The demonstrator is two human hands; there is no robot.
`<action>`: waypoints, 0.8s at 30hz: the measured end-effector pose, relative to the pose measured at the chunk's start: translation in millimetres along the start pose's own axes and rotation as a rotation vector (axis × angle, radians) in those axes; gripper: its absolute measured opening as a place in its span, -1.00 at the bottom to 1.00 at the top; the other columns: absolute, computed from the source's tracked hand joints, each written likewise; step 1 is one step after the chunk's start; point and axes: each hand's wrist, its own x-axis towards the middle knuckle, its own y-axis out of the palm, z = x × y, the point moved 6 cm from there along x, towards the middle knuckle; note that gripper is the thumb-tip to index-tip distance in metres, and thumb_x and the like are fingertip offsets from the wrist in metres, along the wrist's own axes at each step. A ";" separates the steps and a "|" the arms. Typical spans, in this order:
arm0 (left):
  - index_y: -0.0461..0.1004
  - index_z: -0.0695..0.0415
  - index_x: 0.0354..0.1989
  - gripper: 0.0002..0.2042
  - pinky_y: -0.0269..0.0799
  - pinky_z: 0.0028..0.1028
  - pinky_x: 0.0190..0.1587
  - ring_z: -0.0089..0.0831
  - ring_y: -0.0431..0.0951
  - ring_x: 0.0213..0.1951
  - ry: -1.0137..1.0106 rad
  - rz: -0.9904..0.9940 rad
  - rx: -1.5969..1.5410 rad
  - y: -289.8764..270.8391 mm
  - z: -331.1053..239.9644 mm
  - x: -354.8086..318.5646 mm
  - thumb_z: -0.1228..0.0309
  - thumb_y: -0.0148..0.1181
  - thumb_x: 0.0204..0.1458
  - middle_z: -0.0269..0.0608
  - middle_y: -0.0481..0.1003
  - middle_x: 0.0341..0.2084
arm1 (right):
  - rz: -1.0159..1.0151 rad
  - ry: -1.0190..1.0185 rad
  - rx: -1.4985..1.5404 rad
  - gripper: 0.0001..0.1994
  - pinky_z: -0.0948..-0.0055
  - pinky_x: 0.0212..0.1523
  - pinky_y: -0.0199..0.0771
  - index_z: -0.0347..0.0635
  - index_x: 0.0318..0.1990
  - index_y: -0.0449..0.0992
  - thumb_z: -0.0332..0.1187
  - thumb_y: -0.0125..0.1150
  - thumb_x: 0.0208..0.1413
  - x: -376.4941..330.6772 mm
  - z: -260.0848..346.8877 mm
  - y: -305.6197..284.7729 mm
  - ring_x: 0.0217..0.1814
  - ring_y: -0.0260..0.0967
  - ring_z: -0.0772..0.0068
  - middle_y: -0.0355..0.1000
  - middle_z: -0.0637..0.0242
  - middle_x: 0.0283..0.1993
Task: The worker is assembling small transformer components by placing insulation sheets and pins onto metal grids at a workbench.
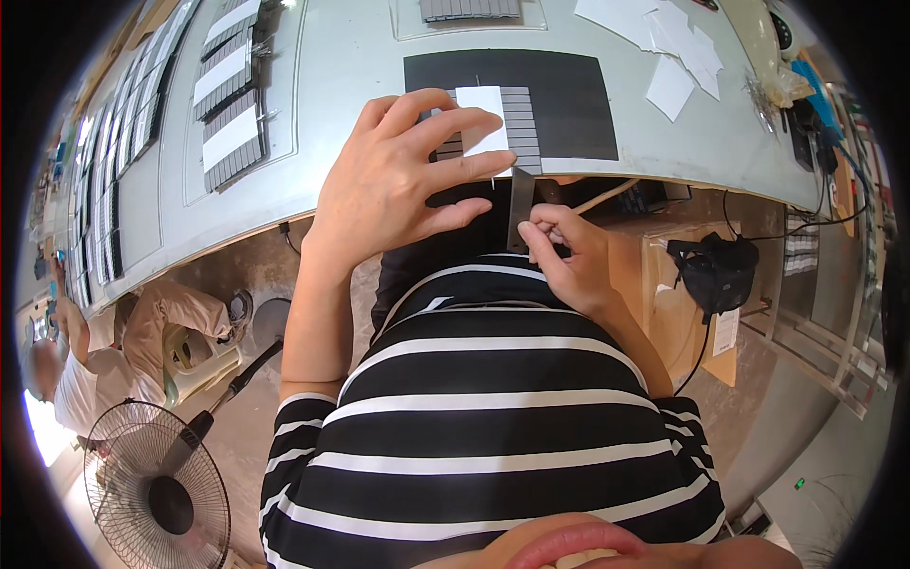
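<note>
A grey slatted block (523,123) of narrow strips lies near the table's front edge, partly under a white paper strip (481,102). My left hand (398,175) reaches over it from the left, fingers spread, with fingertips on or just above the paper and the thumb apart. Between the thumb and fingers of my right hand (573,251) is a dark, flat, straight strip (520,204), held by its lower end. Its upper end meets the block's front edge, close to my left fingertips. Beneath the block is a black mat (578,100).
White paper pieces (671,85) lie at the right of the table (332,57). Similar slatted blocks (232,142) with paper stand in rows at left. Below are a fan (161,493), a seated person (123,351), a cardboard box (654,275) and a black bag (713,270).
</note>
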 end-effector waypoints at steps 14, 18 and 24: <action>0.62 -0.14 -0.03 -0.58 0.29 -0.20 0.10 -0.14 0.40 0.07 0.012 0.015 -0.009 -3.5 -1.5 3.4 0.24 0.39 -0.18 -0.36 0.50 0.07 | -0.611 -0.073 -0.329 -0.88 0.54 -0.40 0.38 -0.23 -0.14 0.51 -0.43 0.23 0.21 -12.3 -6.4 -123.2 -0.44 0.36 0.55 0.48 0.35 -0.34; 0.64 -0.12 -0.13 -0.60 0.28 -0.24 0.06 -0.20 0.42 0.05 0.007 0.012 -0.008 -6.2 -5.0 5.4 0.26 0.42 -0.26 -0.39 0.51 0.02 | -1.040 0.099 -0.755 -0.76 0.46 -0.27 0.42 -0.27 -0.18 0.59 -0.26 0.21 0.20 -11.3 -17.6 -277.2 -0.41 0.39 0.46 0.50 0.29 -0.43; 0.64 -0.12 -0.13 -0.61 0.28 -0.24 0.07 -0.21 0.42 0.05 0.003 0.006 -0.007 -5.1 -3.3 3.3 0.25 0.41 -0.25 -0.40 0.51 0.02 | -0.901 0.315 -1.083 -0.67 0.22 -0.09 0.50 -0.04 -0.16 0.66 -0.04 0.17 0.11 10.6 -51.1 -369.5 -0.13 0.55 0.00 0.60 0.11 -0.24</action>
